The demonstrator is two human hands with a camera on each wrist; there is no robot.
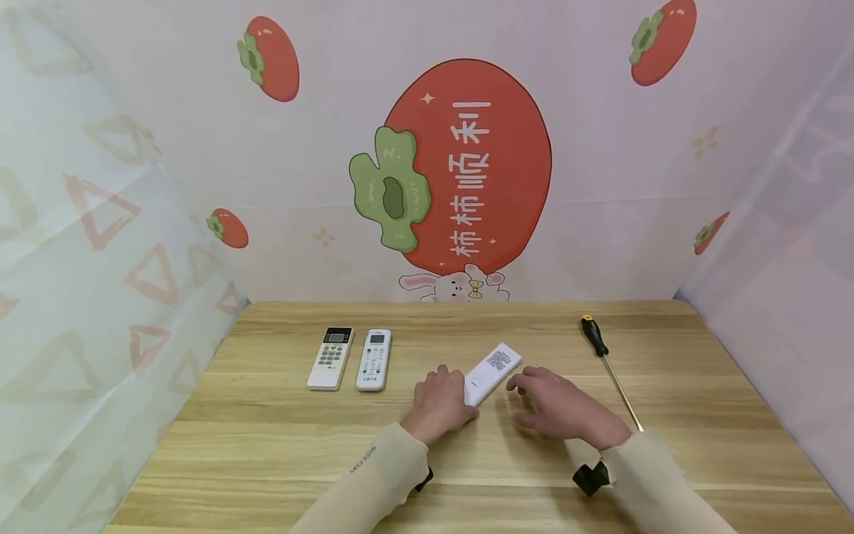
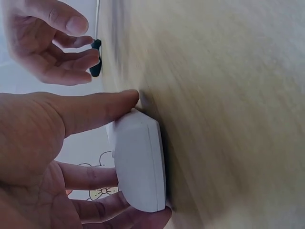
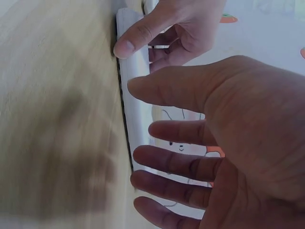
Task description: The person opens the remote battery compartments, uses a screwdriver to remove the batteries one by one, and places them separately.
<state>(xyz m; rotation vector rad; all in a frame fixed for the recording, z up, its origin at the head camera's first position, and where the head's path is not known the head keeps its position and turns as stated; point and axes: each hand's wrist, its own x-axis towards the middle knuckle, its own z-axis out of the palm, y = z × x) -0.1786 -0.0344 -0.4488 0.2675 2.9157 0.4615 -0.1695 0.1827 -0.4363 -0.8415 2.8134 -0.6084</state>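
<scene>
One white remote control (image 1: 492,373) lies label-up on the worktop (image 1: 267,452), near end pinched by left grip (image 1: 438,403), right grip (image 1: 562,404) empty, fingers loose beside it; could pivot if far end's pushed, only one end being held.

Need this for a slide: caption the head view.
Left hand grips a face-down remote, right hand near it; two other remotes lie left, a screwdriver right.
</scene>
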